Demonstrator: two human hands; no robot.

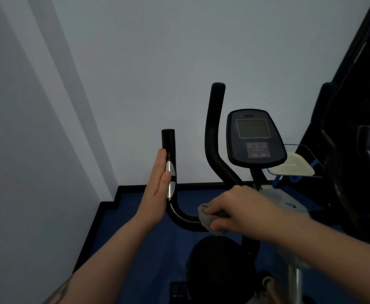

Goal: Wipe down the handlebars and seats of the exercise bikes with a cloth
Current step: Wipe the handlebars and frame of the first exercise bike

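Note:
An exercise bike stands in front of me, with a black left handlebar (pixel 169 145) that curves up and carries a silver sensor strip (pixel 170 181). My left hand (pixel 157 187) is flat with fingers straight, resting against the left side of that bar. My right hand (pixel 239 209) is closed on a grey cloth (pixel 206 218), pressed around the low horizontal part of the handlebar. The right handlebar (pixel 213 132) rises behind it. The black seat (pixel 219 264) lies below my right forearm, partly hidden.
The bike's console (pixel 255 138) with a grey screen sits to the right on its post. A white tray on a blue frame (pixel 293 166) stands behind it. Another dark machine (pixel 355 139) fills the right edge. Pale walls meet at a corner on the left over blue floor (pixel 140 244).

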